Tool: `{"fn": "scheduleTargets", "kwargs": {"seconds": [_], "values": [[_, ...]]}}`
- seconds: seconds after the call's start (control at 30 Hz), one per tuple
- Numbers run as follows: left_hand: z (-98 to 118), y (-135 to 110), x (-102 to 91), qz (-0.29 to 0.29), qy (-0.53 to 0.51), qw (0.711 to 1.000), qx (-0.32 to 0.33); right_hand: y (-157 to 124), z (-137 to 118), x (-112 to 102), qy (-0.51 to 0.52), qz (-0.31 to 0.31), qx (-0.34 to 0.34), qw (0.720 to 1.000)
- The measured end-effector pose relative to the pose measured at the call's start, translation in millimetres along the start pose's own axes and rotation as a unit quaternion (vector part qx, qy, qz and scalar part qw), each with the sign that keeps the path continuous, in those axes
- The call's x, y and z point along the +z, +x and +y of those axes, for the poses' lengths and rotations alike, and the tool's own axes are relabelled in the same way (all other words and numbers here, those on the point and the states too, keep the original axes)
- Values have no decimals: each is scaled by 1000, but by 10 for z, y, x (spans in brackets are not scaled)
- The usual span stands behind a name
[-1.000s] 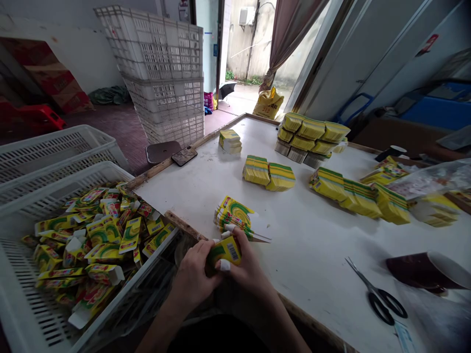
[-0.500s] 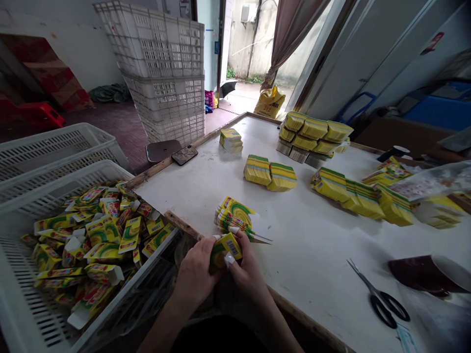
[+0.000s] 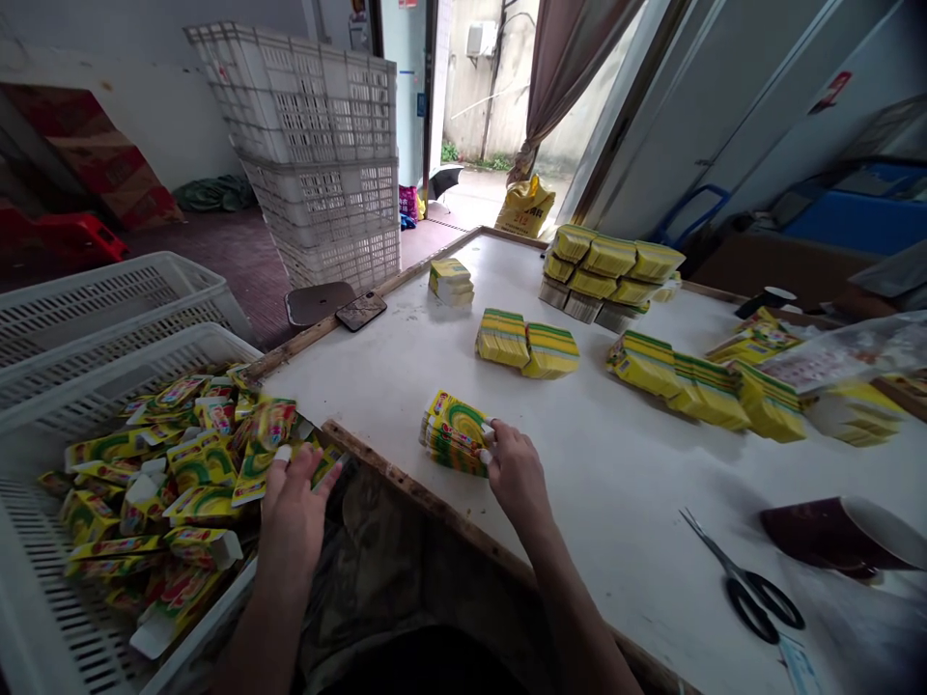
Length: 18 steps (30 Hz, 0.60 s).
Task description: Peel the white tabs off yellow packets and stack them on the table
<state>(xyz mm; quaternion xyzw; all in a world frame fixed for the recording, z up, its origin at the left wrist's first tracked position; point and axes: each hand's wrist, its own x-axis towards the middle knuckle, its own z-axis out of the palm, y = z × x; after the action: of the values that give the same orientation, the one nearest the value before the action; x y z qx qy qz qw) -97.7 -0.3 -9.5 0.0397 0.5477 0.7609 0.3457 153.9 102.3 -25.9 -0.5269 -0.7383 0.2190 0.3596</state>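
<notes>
The left hand (image 3: pixel 294 502) is open, fingers spread palm down, its taped fingertips on the loose folded cartons (image 3: pixel 181 473) that fill the white crate (image 3: pixel 33 579) under and left of it. The cartons lie heaped, pointing every way. A rough wooden strip (image 3: pixel 406 483) on the counter's near edge runs between the 2 hands.

The right hand (image 3: pixel 518 473) rests on the white counter (image 3: pixel 406 376), fingers bent, tips touching the right end of a stack of flat cartons (image 3: pixel 455 434); I cannot tell whether it pinches one. The stack lies flat just left of that hand, green swirl face up, its long axis running roughly left to right.

Well to the right of the right hand lie black scissors (image 3: pixel 745 579) and a dark cup (image 3: pixel 832 536) on its side. Beyond the hands sit banded bundles of cartons (image 3: pixel 528 346), then more stacked bundles (image 3: pixel 612 270). Far left of these, a phone (image 3: pixel 360 310) lies by the counter's edge, with a tower of empty crates (image 3: pixel 319 145) behind.
</notes>
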Motion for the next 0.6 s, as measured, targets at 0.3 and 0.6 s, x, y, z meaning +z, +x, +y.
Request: {"fn": "scheduleTargets", "kwargs": {"seconds": [0.3, 0.6], "values": [[-471, -493, 220, -198, -63, 977, -40, -160, -246, 27, 100, -19, 5, 995], [-458, -749, 455, -172, -145, 974, -33, -857, -801, 251, 467, -244, 110, 843]]}}
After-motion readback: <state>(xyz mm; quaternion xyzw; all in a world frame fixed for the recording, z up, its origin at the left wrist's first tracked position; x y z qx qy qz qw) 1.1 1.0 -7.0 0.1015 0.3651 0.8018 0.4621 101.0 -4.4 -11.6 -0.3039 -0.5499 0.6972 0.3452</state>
